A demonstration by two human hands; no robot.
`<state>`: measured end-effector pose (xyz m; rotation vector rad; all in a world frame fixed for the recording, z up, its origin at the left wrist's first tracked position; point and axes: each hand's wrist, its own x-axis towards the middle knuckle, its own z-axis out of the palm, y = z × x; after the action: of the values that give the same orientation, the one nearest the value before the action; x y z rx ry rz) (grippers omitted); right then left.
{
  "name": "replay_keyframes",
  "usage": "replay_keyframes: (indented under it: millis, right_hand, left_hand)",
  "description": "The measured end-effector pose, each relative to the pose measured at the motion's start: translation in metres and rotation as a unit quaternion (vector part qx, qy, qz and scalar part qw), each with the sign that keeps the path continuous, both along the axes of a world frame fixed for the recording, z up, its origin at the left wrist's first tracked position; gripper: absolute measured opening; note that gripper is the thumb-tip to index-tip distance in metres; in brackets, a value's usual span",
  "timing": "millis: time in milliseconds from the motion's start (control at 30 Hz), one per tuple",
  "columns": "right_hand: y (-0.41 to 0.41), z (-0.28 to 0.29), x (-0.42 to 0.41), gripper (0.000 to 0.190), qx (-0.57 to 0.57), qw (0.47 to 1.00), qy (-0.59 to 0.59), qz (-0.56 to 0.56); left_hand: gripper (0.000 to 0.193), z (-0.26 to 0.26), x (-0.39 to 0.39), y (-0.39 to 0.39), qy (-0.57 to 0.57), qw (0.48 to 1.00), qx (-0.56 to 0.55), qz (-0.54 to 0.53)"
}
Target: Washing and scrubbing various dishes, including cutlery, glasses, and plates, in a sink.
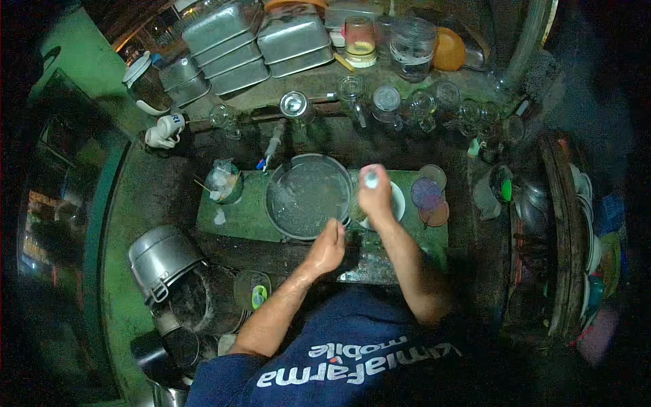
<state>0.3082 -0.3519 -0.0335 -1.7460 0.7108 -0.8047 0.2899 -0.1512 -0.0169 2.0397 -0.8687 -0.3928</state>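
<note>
My right hand point(375, 198) is closed around a small pale object point(371, 179), blurred and too small to name. It is over a white bowl point(400, 203), hiding much of it. At the lower right rim of a round metal basin point(272, 216) is my left hand point(328, 246), fingers together; whether it grips something there cannot be made out. Water appears to fill the basin, which rests on a green ledge point(244, 226). A tap point(272, 147) with a blue handle juts out behind the basin's left side.
Glass mugs point(386, 102) line the shelf edge behind, below stacked metal pans point(295, 40). Colored round lids point(427, 193) lie at right, beside a wooden rack point(559, 244) of dishes. A small container point(226, 183) with sticks is left; a large metal pot point(163, 257) tilts nearer me.
</note>
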Motion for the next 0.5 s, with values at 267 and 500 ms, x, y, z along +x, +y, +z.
replay_keyframes:
  millis: [267, 500]
  right_hand:
    - [0.022, 0.003, -0.024, 0.024, 0.229, 0.967, -0.05, 0.103]
    - [-0.036, 0.0, -0.004, 0.018, -0.009, 0.999, 0.019, -0.025]
  left_hand:
    - [0.022, -0.026, 0.006, -0.007, 0.029, 0.997, -0.019, 0.062]
    - [0.025, -0.025, -0.013, -0.002, -0.008, 0.998, -0.032, 0.045]
